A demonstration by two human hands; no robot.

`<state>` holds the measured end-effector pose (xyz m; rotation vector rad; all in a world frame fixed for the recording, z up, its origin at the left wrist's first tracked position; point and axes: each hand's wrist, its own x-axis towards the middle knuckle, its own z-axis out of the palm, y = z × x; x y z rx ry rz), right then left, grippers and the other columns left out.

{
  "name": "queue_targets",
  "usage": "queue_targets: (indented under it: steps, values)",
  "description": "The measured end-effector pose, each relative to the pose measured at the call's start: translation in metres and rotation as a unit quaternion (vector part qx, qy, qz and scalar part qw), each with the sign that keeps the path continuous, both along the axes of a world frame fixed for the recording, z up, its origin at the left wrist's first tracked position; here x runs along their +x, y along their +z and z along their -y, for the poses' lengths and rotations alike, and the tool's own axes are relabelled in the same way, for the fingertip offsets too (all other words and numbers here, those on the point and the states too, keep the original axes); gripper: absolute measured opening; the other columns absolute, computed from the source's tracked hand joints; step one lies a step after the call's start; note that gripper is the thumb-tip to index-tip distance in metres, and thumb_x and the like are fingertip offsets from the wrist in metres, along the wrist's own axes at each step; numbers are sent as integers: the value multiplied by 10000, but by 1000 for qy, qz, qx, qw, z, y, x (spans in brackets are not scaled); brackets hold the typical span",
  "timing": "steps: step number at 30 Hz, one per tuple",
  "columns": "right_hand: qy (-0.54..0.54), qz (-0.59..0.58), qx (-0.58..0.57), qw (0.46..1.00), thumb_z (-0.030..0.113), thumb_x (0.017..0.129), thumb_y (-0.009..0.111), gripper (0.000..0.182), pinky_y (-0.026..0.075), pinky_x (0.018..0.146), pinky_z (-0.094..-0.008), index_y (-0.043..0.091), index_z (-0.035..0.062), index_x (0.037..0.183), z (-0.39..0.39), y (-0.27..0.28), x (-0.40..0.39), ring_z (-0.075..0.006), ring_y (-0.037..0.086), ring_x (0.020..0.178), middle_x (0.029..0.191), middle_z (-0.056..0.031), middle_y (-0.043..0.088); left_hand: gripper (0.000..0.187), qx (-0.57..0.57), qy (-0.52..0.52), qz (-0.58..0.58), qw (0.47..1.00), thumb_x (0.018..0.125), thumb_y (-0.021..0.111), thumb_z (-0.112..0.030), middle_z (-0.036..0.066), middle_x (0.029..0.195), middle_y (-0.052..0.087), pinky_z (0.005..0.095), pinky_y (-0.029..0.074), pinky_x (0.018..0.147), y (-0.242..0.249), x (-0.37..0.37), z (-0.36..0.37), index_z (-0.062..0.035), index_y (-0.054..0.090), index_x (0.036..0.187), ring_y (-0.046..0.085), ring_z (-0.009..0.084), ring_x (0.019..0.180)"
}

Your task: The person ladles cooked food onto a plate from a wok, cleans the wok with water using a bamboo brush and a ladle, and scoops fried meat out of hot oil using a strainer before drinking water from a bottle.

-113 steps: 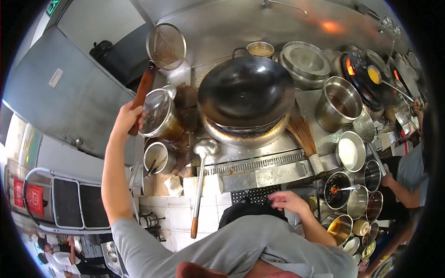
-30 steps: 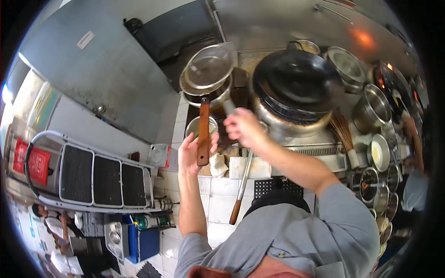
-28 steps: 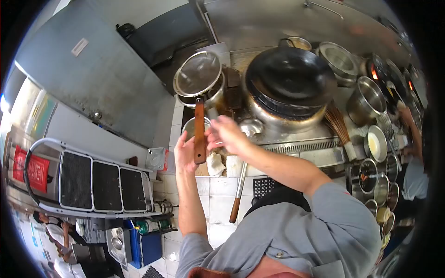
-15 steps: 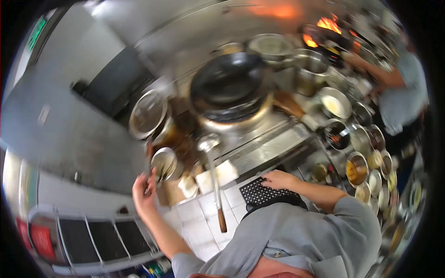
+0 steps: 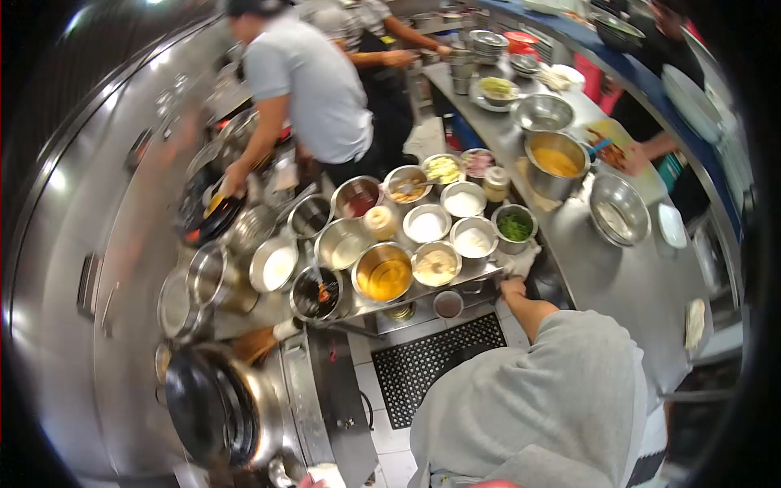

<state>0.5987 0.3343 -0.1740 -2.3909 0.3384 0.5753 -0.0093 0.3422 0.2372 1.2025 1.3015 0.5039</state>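
My right hand (image 5: 512,287) reaches to the front corner of the ingredient shelf, its fingers closed at the edge of a pale cloth (image 5: 525,262). Just beyond the cloth stands a bowl of chopped greens (image 5: 514,224). Only a sliver of my left hand (image 5: 309,482) shows at the bottom edge, beside something white; its fingers are mostly cut off. A black wok (image 5: 195,407) sits tilted on the stove to the left, with a wooden-handled brush (image 5: 259,345) behind it.
Several steel bowls crowd the shelf, including one of yellow liquid (image 5: 382,275) and one of dark sauce (image 5: 316,294). A co-worker (image 5: 305,89) stands at the far burners. On the right counter (image 5: 626,285) are a pot (image 5: 557,167) and a basin (image 5: 618,213). A perforated black mat (image 5: 435,366) covers floor tiles.
My view has swung right, from the stove toward the ingredient shelf and counter. My right hand has moved from over the mat to the cloth; my left hand has nearly left view.
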Motion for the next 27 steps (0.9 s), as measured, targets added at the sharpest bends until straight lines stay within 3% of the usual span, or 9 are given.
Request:
queue_targets:
  steps: [1,3,7,10,12,15,19,22,27]
  values:
    - [-57,-2,148,987,185,779,617,367,550,475,-380,537,-69,1031,4,26,-6,-271,673,616,857,-193,661,581,57,-154,1,987,920,561,-217,152,1379,423,317,345,1030,-23,27,-15,-24,311,1407,437,245,1248]
    - [-19,40,176,983,166,794,587,261,529,517,-385,596,-66,913,9,32,3,-288,659,564,710,-211,651,549,81,-185,-188,961,931,548,-234,161,1345,451,319,346,1018,-60,49,-41,-17,341,1391,441,246,1241]
    - [53,62,129,988,254,799,542,359,494,755,-464,603,-72,937,20,-35,21,-402,635,868,938,-279,636,516,-60,-3,-191,980,927,545,-270,186,1307,493,333,350,1008,-79,90,-65,-10,406,1351,452,265,1224]
    - [49,37,155,986,328,810,518,438,440,868,-477,592,-67,984,31,-20,16,-439,568,1005,1040,-310,590,582,60,-80,-358,928,867,585,-391,207,1161,576,392,445,875,-132,23,-88,-11,468,1291,561,299,1041]
    - [54,23,126,990,357,814,514,467,447,846,-483,590,-52,1026,36,-49,23,-444,583,956,1002,-304,604,563,87,-87,-529,840,830,602,-357,216,1125,599,405,458,881,-164,-23,-94,-18,492,1266,575,340,1030]
    - [32,-79,261,961,250,820,641,251,377,404,-303,606,21,917,38,-28,18,-157,472,450,613,-65,540,504,-59,41,-586,807,773,637,-331,197,1121,615,423,475,843,-202,-85,-46,-5,578,1151,599,305,1021]
    - [114,-162,372,907,125,777,684,233,284,347,-284,454,149,805,31,-95,18,-118,396,397,511,16,391,630,-155,101,-598,780,721,599,-486,219,1174,592,418,457,930,-195,-85,32,2,613,1119,575,343,1100]
    - [253,-193,177,931,150,822,628,311,396,428,-310,492,108,1099,42,-129,15,-155,457,505,702,-38,514,615,-214,176,-565,777,725,598,-456,246,1186,572,419,449,947,-204,-83,74,22,619,1112,561,358,1113]
    - [479,-278,-40,832,150,834,608,254,413,424,-318,510,89,1061,22,-127,-13,-167,474,497,688,-52,522,706,-152,285,-486,812,779,614,-415,333,1066,585,446,452,921,-244,-49,117,122,440,1202,568,437,1041]
